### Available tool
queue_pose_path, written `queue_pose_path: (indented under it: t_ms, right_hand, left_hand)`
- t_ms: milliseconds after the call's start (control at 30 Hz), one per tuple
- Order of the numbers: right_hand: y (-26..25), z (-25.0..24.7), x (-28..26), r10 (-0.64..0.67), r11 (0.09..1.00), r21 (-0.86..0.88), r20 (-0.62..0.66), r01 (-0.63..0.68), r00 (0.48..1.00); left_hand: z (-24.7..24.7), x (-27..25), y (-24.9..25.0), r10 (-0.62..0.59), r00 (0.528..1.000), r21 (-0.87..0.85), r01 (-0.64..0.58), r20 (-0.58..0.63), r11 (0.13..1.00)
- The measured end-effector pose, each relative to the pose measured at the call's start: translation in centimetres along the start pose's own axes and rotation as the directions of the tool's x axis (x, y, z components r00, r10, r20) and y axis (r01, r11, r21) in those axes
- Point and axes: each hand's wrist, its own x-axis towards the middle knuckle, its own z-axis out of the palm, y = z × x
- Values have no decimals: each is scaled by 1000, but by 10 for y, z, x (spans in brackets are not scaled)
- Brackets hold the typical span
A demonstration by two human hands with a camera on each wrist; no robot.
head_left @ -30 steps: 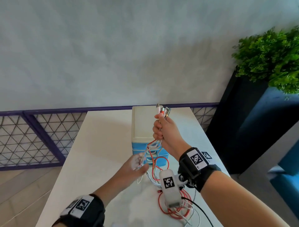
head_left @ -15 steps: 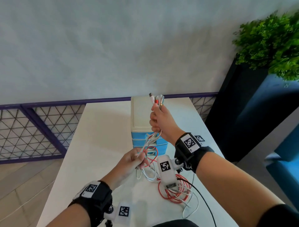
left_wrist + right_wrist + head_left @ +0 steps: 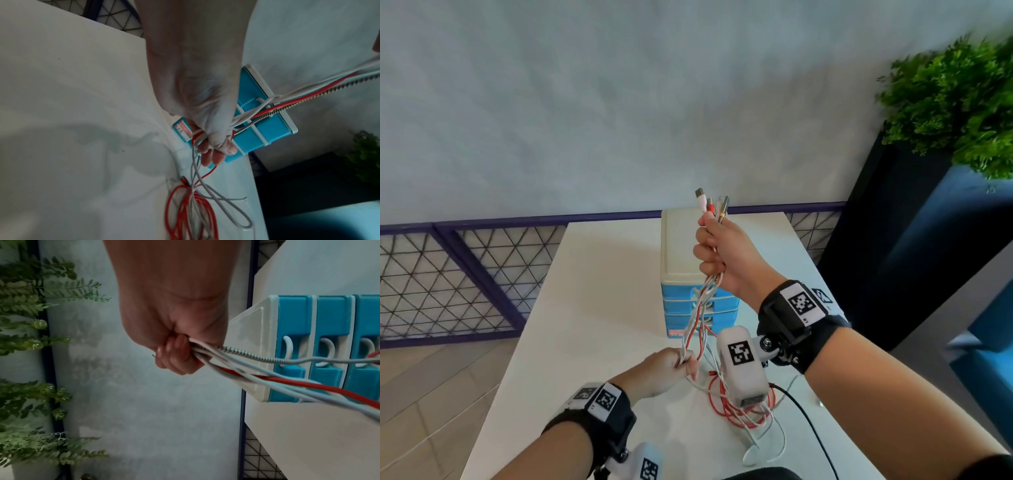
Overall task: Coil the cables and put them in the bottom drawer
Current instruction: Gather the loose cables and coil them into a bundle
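My left hand [image 3: 671,365]: slid lower down the cables [image 3: 697,318], now fisted round them near the counter [image 3: 592,308]; stretch to my right hand [image 3: 726,260] longer, straighter.

bare table [image 3: 592,308] left of drawer unit [image 3: 681,246], loose cables [image 3: 736,411] cluttering its front

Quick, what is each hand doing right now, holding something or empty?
Left hand: closed in a grip round the cables, lower down the bundle.
Right hand: closed round the same cables near their plug ends, held up high.
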Motion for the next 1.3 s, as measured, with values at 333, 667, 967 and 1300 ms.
queue_pose_path:
  t_ms: [333,667,967,1300]
  right_hand:
    - [7,-7,-4,-43,990,-127,115,58,992]
    - [21,12,-17,101,958,-286,357,6,928]
    - [12,4,-3,-53,998,-10,183,55,982]
    - [4,-11,10,42,933,343,192,-107,981]
  left_hand:
    - [-57,-24,63,116,940,-353,-232,-320,906]
    - [-120,-22,160,66,865,-552,-375,-498,745]
    - [-78,-13,135,164,959,-655,-277,-230,703]
    - [-38,-14,126,331,860,-182,-424,-389,887]
